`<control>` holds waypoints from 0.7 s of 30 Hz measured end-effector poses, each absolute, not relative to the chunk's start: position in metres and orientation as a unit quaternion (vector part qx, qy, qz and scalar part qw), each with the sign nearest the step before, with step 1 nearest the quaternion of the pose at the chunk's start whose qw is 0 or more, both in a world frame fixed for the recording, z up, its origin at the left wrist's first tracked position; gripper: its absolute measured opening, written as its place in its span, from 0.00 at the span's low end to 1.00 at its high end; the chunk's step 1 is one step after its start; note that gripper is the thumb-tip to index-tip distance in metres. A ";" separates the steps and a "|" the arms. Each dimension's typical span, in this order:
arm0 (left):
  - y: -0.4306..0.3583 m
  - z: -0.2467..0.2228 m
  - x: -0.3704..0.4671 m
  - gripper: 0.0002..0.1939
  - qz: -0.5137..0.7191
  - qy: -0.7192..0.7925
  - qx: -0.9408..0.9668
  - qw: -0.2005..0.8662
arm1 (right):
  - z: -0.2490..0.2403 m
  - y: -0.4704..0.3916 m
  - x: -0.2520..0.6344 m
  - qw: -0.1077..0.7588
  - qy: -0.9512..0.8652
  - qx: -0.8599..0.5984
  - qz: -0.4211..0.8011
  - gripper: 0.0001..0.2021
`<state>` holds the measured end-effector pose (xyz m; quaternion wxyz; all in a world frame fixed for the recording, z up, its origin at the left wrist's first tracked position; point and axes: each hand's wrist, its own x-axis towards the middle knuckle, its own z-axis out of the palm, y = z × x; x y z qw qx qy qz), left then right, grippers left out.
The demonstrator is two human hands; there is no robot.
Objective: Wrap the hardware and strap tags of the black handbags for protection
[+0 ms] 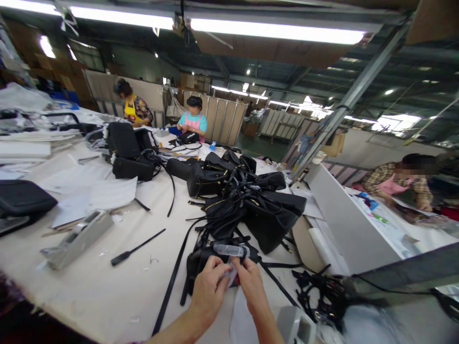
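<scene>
A black handbag [193,267] lies on the table right in front of me, its straps trailing out to both sides. Clear plastic wrapping [231,250] covers a piece along its top. My left hand [211,285] pinches a thin whitish sheet [232,277] over the bag. From the other side my right hand [250,283] is closed on the same sheet, with thumb and fingers together near the wrapped piece. Whether the sheet joins the plastic wrapping I cannot tell. Just beyond is a heap of black bags [229,196] with tangled straps.
Left on the table are a grey tape dispenser [81,239], a loose black strap [138,247], papers [107,193] and more black bags [124,143]. At right lie black straps with buckles [322,296] and a white partition [351,217]. Several people work farther off.
</scene>
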<state>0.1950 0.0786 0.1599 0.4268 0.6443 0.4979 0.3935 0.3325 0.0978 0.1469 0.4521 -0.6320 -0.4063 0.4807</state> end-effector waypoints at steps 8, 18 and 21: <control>0.083 0.157 0.199 0.09 0.378 0.530 0.639 0.410 | 0.160 0.083 0.349 0.453 -0.425 -0.541 0.567 0.21; 0.091 0.153 0.201 0.12 0.402 0.515 0.626 0.426 | 0.147 0.088 0.350 0.472 -0.425 -0.578 0.512 0.15; 0.093 0.153 0.202 0.11 0.410 0.502 0.605 0.463 | 0.145 0.090 0.348 0.479 -0.418 -0.587 0.501 0.14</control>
